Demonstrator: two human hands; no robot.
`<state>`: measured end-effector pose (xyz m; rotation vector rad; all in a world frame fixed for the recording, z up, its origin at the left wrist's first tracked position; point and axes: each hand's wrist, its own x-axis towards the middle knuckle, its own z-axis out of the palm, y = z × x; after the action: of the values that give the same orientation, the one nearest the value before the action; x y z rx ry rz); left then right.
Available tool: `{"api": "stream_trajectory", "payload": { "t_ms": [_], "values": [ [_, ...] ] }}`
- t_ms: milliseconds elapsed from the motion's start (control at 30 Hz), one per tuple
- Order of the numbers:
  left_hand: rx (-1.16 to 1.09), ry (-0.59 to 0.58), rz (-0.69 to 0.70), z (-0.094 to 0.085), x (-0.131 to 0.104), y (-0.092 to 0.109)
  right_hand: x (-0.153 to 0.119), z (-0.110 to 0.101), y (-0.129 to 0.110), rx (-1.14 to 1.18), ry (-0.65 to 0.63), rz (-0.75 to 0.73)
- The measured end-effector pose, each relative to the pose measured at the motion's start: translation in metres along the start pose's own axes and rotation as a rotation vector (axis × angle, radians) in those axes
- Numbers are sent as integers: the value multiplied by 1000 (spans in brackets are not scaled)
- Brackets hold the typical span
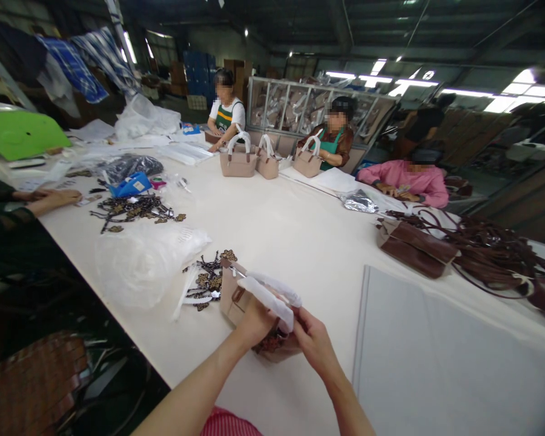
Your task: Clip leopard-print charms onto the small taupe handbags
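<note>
A beige handbag (233, 301) with brown trim stands on the table right in front of me. Its handles (269, 298) are wrapped in white padding. My left hand (258, 322) is closed at the handles, its fingertips partly hidden by the wrapping. From the other side, my right hand (312, 339) pinches at the bag's top edge near the handle end; whatever small part lies between the fingertips is hidden. A dark reddish patterned piece (272, 344) shows below my left hand against the bag. Close by on the left lie several dark corded charms (209, 280) with leopard-print flower shapes.
A clear plastic bag (136, 266) and a larger charm pile (134, 209) lie left, near a co-worker's hands (57, 198). Grey sheeting (436, 357) covers the right side. Beyond it are a brown bag (415, 248) and straps (495, 254). Beige handbags (238, 165) and seated co-workers are opposite.
</note>
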<state>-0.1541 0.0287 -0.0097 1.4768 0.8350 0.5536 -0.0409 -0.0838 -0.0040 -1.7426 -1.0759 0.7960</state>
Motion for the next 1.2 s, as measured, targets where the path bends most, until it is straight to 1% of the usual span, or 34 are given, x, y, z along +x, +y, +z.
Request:
{"api": "stream_trajectory", "payload": {
  "t_ms": [67,133,233,300,367,433,533,667,800,933,1067,1200],
  "values": [
    [-16,-28,4,-4,-2,4,0,-1,2,26,16,30],
    [-37,-52,-37,-8,-6,2,-3,-3,2,50,1,38],
    [-67,-52,-130,-8,-14,-10,-7,-4,-2,80,-89,65],
    [-60,-29,-164,-4,-20,-19,-8,-5,-5,29,-136,57],
    [-35,-12,-176,0,-26,-25,-8,-4,-7,-44,-127,18],
    [-6,-6,-176,4,-31,-27,-6,-4,-6,-63,-98,-2],
    [43,7,-155,6,-34,-27,-4,-3,1,-37,-76,27],
    [98,14,-126,6,-34,-28,-3,-2,7,-18,-78,36],
    [143,27,-120,8,-33,-29,-3,-1,9,10,-71,32],
    [170,19,-120,6,-33,-25,-3,-1,10,23,-57,33],
    [123,-18,-120,1,-34,-23,-3,1,13,30,-48,47],
    [-13,-21,-132,5,-37,-28,-4,2,15,40,-59,50]
  ]
}}
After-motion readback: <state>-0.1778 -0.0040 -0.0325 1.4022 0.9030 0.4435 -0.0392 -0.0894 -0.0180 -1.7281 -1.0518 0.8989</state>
